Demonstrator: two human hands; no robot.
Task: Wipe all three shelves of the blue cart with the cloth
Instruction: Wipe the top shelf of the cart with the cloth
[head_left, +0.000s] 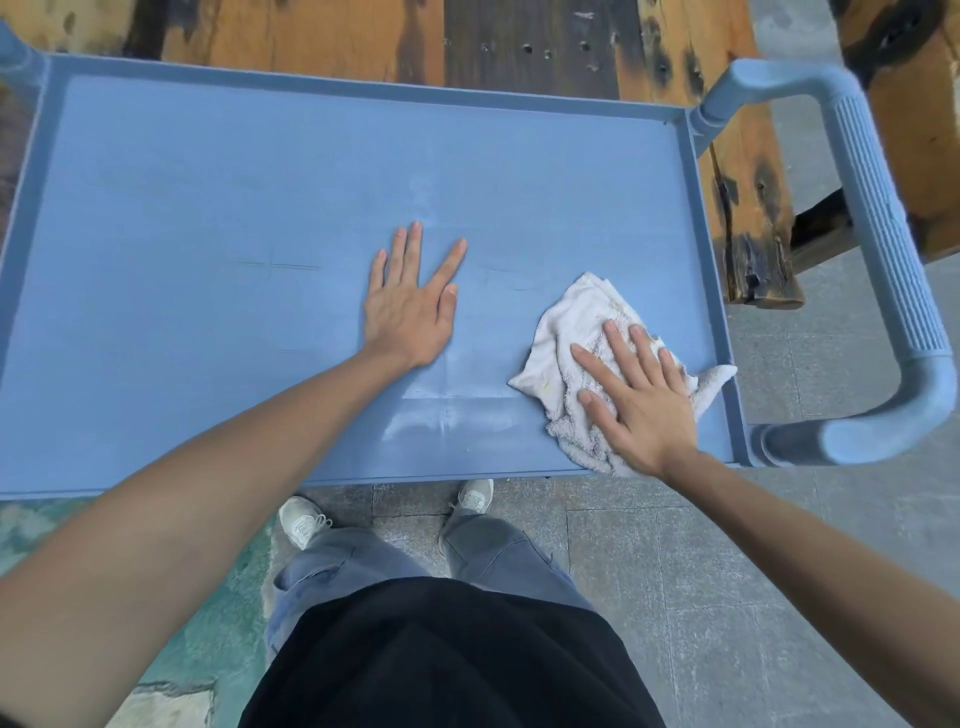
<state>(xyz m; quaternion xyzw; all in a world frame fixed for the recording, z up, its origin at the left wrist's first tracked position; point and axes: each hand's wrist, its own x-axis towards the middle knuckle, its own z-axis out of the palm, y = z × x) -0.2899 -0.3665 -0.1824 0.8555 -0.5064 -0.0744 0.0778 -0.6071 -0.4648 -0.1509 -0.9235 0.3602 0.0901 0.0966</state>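
Nearest, right hand (636, 402) flat, fingers spread, pressing on crumpled white terry cloth (576, 332), not clenched around it. Cloth bunched under palm, spilling beyond fingertips and over right rim of blue plastic cart's top shelf (208, 182). Further in, left hand (410, 306) flat and empty on shelf, well apart from cloth. Ribbed blue handle (883, 249) beyond rim. No readable writing.

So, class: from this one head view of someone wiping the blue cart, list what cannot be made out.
1. The two lower shelves: hidden under the top shelf.
2. The cart's left end: cut off by the picture's left edge.
3. The shelf surface beneath the cloth and the right hand: covered, so its state is unknown.
4. The surface under the flat left hand: covered.
5. Wheels and legs: not in view.
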